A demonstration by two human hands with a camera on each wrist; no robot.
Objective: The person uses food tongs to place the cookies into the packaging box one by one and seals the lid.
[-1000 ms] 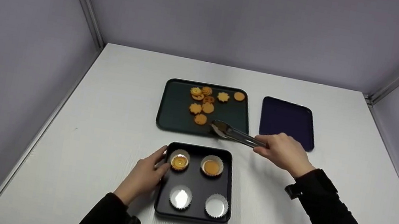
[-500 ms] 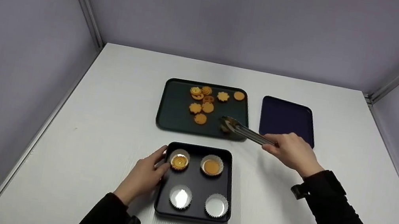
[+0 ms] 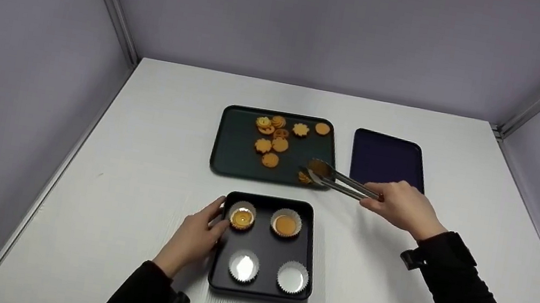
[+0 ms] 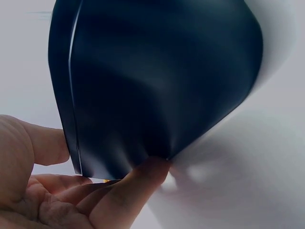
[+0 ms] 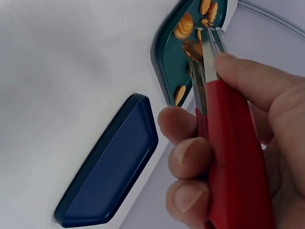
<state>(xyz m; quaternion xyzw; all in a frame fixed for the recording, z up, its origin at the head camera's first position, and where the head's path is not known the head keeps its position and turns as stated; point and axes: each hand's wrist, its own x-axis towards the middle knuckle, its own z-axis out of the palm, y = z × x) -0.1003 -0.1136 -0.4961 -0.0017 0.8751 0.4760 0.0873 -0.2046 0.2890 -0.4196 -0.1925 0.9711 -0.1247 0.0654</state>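
Right grip (image 3: 402,207) is wrapped round tongs (image 3: 351,183) (tips parted); ridged cookie (image 3: 304,178) seen just beside tips, at four o'clock on green tray (image 3: 239,160); black pan (image 3: 270,246) held at ten o'clock by left grip (image 3: 195,237).

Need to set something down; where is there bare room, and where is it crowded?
Bare: the white tabletop left of the dark green rectangular tray, that tray's left end, and the visible inside of the dark blue rectangular tray. Crowded: the green tray's middle, with golden-brown cookies, and its right front corner, near the red-handled metal tongs.
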